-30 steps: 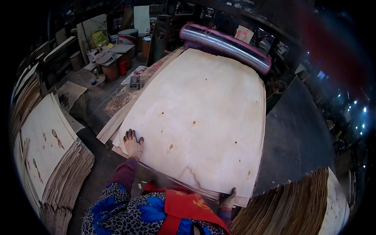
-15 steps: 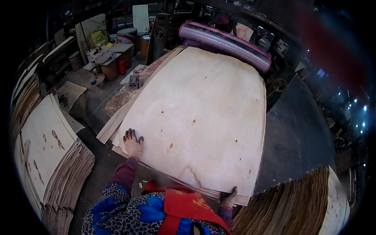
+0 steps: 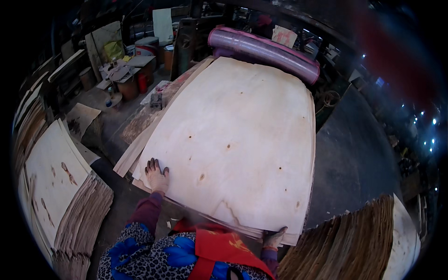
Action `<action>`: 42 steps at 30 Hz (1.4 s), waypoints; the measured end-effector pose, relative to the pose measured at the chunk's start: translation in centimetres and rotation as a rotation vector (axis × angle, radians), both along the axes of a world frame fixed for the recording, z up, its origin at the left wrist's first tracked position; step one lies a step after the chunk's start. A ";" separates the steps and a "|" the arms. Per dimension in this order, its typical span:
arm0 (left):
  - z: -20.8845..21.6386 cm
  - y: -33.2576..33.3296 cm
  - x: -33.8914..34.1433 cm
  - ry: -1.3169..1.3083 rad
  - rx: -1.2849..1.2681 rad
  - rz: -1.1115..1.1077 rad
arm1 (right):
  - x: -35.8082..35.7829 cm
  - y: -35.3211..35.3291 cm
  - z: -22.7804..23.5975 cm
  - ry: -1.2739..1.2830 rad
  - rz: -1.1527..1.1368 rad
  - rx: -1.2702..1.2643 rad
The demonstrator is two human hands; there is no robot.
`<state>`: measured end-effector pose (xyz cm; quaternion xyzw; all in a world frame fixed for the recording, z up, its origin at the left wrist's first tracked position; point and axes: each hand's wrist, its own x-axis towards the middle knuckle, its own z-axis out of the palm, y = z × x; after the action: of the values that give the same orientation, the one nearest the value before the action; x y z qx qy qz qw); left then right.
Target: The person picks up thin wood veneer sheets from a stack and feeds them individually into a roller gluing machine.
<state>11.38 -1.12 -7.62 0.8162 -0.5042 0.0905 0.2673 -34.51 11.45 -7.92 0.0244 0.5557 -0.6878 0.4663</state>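
A large pale wood veneer sheet (image 3: 247,126) with small dark knots lies on top of a stack of similar sheets in front of me. Near its left front corner, my left hand (image 3: 157,178) rests flat with its darkened fingers spread. At the right front corner, my right hand (image 3: 274,239) is closed over the sheet's edge. One dark digit shows on top there, and the other fingers are hidden. Layered edges of more sheets (image 3: 140,144) stick out along the left side of the stack.
Beyond the stack lies a pink-purple roller (image 3: 266,53). Veneer piles stand at left (image 3: 84,210) and right (image 3: 345,240). Back left are a cluttered small table (image 3: 119,70), a red bottle (image 3: 142,83) and buckets (image 3: 147,45). Dark floor (image 3: 350,154) runs along the right.
The whole view has shifted slightly. Both hands keep about the same places on the veneer sheet, which shows no clear movement of its own.
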 end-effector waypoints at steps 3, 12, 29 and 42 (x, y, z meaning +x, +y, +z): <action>-0.4 0.1 0.4 0.001 0.017 0.006 | 1.2 -0.2 1.3 0.034 -0.027 0.020; -0.7 -0.1 0.8 0.002 0.034 -0.016 | 2.1 -0.6 1.5 0.095 -0.116 -0.021; 0.1 0.1 1.3 0.061 -0.043 -0.425 | 1.2 -1.3 -1.3 0.193 -0.239 -0.026; 2.0 0.3 1.6 0.103 0.027 -0.828 | 2.2 -1.6 -0.1 0.278 -0.277 -0.049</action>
<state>13.03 -0.87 -5.58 0.5516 -0.7768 -0.0722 0.2952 -32.28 9.84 -7.99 -0.0058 0.5894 -0.7554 0.2862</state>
